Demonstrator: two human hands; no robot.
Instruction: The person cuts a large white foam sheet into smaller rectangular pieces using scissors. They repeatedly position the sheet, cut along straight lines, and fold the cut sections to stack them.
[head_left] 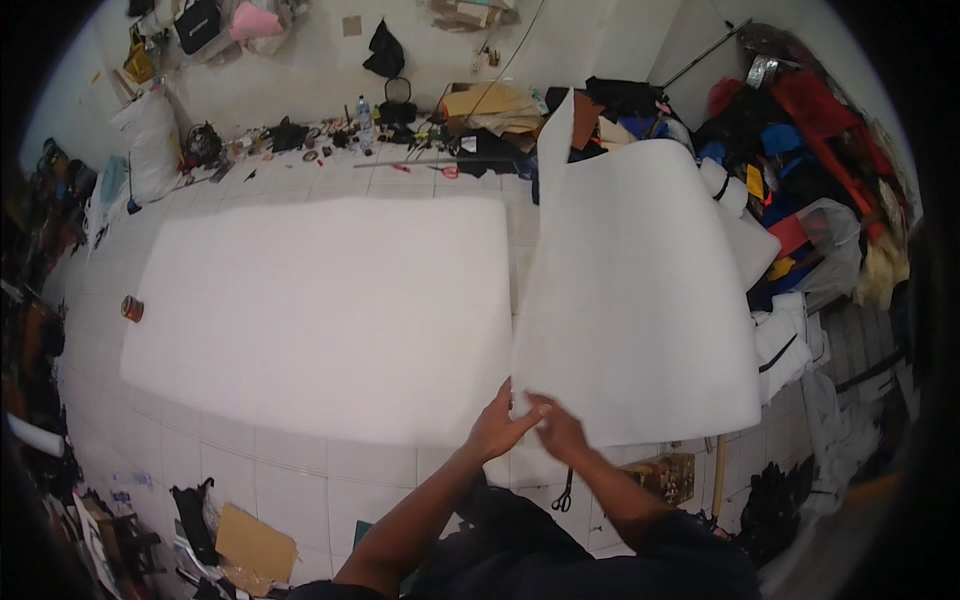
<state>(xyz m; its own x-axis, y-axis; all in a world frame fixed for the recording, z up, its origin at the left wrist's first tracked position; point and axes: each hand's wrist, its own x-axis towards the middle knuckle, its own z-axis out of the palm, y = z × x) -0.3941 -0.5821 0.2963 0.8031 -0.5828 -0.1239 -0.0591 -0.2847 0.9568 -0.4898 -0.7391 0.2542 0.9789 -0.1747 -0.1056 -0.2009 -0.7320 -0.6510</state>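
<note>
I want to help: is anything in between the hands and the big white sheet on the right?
No, nothing visible is. The left hand and right hand are at the near left corner of the white sheet; the black scissors show lower down, not between.

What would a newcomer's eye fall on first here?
A flat white sheet on the left and a curving white sheet on the right dominate the tiled floor. The left hand and right hand are close together at lower centre. A colourful heap crowds the upper right.
</note>
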